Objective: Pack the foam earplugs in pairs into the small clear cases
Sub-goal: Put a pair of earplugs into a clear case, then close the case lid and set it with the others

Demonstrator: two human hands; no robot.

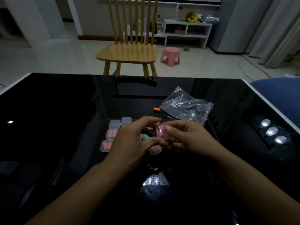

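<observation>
My right hand (183, 140) pinches a small clear case (160, 131) with pink earplugs inside, held above the black table. My left hand (129, 140) is right beside it, fingers curled, thumb and fingertips near the case; whether it touches the case I cannot tell. Two filled cases (111, 134) (106, 146) with pink plugs lie left of my left hand. Behind them sit two empty clear cases (114, 124) (126, 121). Another filled case (155, 150) lies under my hands. A green earplug (146, 137) shows between my hands. An orange earplug (156, 109) lies farther back.
A crumpled clear plastic bag (186, 106) lies behind my right hand. The glossy black table (65, 111) has white edges. Beyond its far edge stand a wooden chair (129, 51) and a pink stool (170, 56). A blue seat (279, 93) is at the right.
</observation>
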